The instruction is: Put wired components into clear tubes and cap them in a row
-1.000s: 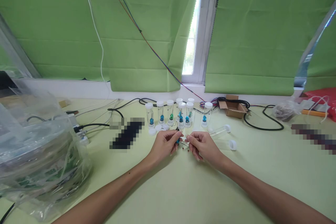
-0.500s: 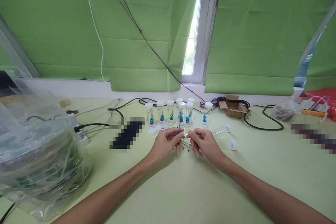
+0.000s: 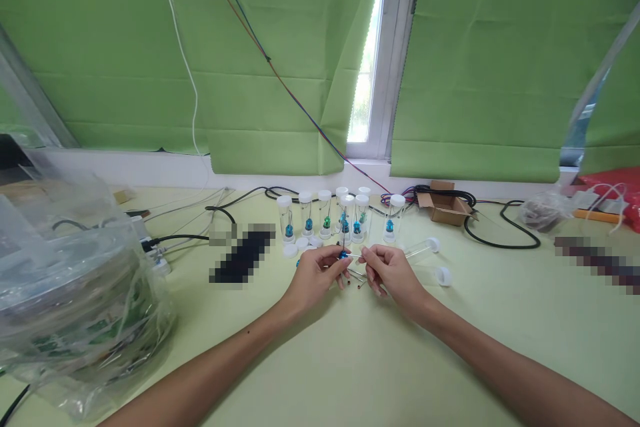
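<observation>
Between the fingertips of my left hand (image 3: 323, 271) is a small blue piece (image 3: 343, 255) with a thin dark rod standing up from it. My right hand (image 3: 387, 269) pinches a thin metal rod (image 3: 354, 255) whose other end meets the blue piece. Below the fingers, several loose metal rods (image 3: 356, 275) with reddish-brown tips lie on the table. Just beyond my hands stand several clear tubes (image 3: 325, 215) with white caps, holding blue or green pieces on thin rods. Loose white caps (image 3: 290, 251) lie beside my left hand, partly hidden.
Two clear tubes (image 3: 423, 248) lie on their sides right of my right hand. An open cardboard box (image 3: 447, 208) and black cables (image 3: 520, 246) sit at the back. A large plastic-wrapped bundle (image 3: 85, 307) fills the left side. A blurred dark object (image 3: 243, 257) lies left of the tubes.
My right hand has shifted slightly right, and more of the rod shows between my hands. The blue piece is more visible at my left fingertips.
</observation>
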`<state>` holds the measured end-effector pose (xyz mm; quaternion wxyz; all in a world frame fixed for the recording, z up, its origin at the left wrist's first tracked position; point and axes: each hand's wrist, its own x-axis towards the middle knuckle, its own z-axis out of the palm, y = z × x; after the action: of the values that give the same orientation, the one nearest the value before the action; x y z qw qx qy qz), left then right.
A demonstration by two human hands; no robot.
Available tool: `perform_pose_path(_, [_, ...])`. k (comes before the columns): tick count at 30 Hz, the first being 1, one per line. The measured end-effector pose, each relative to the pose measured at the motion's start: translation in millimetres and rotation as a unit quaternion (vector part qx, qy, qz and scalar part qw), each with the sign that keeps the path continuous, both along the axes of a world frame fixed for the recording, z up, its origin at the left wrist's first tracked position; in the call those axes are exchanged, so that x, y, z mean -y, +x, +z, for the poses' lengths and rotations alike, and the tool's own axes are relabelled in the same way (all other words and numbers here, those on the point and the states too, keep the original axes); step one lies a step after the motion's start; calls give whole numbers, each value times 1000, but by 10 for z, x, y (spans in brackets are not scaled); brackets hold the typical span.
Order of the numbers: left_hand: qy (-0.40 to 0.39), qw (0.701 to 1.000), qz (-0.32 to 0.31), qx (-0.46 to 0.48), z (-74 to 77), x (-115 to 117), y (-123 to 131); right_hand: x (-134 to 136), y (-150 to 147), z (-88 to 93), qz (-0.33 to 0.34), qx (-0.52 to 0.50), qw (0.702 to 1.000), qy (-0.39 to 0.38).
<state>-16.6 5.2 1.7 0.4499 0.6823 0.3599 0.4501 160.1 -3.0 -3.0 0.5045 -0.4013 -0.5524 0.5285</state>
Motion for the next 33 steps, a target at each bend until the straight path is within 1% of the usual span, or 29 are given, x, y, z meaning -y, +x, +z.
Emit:
perform_pose_path(12, [65, 993, 57, -80, 38, 70, -2, 30, 13, 36, 19, -52, 996, -67])
perform_pose_path(17, [116, 986, 80, -90, 55, 80, 2, 50, 7, 64, 27, -73, 993, -85])
perform_pose_path(21, [140, 982, 88, -94, 68, 92, 9, 74, 3, 104, 26, -74, 992, -97])
perform_pose_path(25, [145, 979, 92, -106, 56, 77, 8, 61, 0, 95, 18, -61, 994, -91])
perform_pose_path(30, [138, 974, 104, -148, 25, 44, 8, 16, -16, 28, -15, -34, 998, -52])
perform_pose_path(33, [127, 974, 108, -152, 21, 39, 9, 13, -20, 10, -34, -12, 999, -38])
